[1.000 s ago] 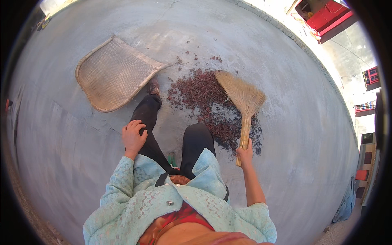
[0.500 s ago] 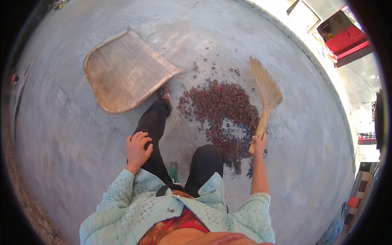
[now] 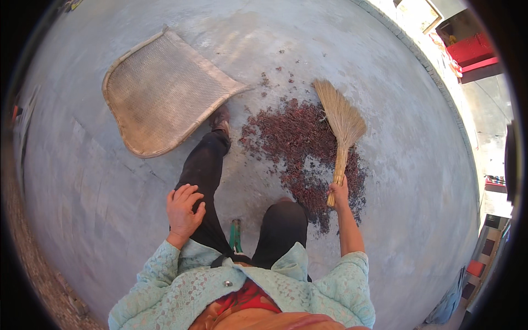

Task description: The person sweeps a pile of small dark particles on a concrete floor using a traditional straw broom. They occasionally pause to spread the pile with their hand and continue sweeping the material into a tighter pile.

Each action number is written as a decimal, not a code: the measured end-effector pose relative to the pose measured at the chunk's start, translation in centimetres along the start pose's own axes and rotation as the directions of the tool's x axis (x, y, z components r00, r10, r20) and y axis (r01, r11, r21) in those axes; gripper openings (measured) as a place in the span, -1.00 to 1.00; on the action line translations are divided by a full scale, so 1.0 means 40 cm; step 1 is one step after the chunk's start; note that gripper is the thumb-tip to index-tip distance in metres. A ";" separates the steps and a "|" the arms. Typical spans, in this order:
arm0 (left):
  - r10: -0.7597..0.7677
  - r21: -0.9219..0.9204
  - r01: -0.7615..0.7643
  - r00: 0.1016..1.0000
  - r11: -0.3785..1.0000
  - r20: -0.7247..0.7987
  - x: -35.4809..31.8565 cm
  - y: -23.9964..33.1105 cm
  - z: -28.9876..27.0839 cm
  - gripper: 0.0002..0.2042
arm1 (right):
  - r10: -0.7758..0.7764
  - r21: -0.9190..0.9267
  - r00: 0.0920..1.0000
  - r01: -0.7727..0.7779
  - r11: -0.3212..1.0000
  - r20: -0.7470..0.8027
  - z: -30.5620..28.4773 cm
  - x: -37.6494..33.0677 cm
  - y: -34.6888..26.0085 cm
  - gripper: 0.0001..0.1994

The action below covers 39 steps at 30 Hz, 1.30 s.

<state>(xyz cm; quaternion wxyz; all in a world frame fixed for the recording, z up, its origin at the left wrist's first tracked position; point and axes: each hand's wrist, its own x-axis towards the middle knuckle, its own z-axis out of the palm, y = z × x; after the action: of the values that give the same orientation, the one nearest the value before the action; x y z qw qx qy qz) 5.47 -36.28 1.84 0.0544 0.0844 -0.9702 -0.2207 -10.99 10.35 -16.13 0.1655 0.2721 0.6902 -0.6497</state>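
My right hand [image 3: 339,192] is closed around the handle of a straw hand broom [image 3: 345,124]. The broom's fanned bristles point away from me and lie over the right part of a pile of small dark red, dried-looking pods or berries [image 3: 291,129] on the floor. What kind they are is too small to tell. My left hand [image 3: 185,212] rests on my left thigh, fingers spread, holding nothing. Ahead on the left lies a wide woven winnowing basket [image 3: 165,91], its pointed right corner close to the pile's left side and its near rim by my left shoe.
Grey concrete floor [image 3: 82,181] surrounds the pile. Several loose bits [image 3: 265,80] lie beyond it. A green leg-like piece [image 3: 235,235] shows between my legs. Along the right run a low ledge [image 3: 434,71] and a red piece of furniture [image 3: 473,50]. Blue cloth [image 3: 446,301] lies at the lower right.
The broom in my right hand has moved left, its bristles now over the pile instead of beside it. My left hand stays on my thigh, and the view has shifted slightly.
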 end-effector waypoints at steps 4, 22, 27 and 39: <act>-0.003 -0.018 0.003 1.000 1.000 -0.017 -0.015 -0.014 0.013 -0.81 | -0.080 -0.066 0.997 0.080 0.995 0.001 -0.004 -0.220 0.019 -0.18; -0.042 -0.046 0.043 0.999 0.998 0.026 -0.003 -0.031 -0.002 -0.82 | -0.305 0.055 0.949 0.309 0.949 -0.074 0.145 0.277 -0.222 -0.37; -0.086 -0.035 0.089 0.994 0.995 0.069 0.008 -0.026 -0.007 -0.82 | -0.297 0.098 0.954 0.300 0.949 -0.047 0.247 0.432 -0.311 -0.52; -0.075 -0.048 0.078 0.996 0.996 0.056 0.028 -0.022 -0.013 -0.81 | -0.248 -0.004 0.967 0.249 0.969 0.055 0.414 0.483 -0.308 -0.59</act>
<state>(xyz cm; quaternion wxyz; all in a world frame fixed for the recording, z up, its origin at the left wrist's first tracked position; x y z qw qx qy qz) 4.58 -37.48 2.01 0.0219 0.1142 -0.9615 -0.2490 -35.75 -2.97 -19.13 0.1027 0.1650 0.7176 -0.6688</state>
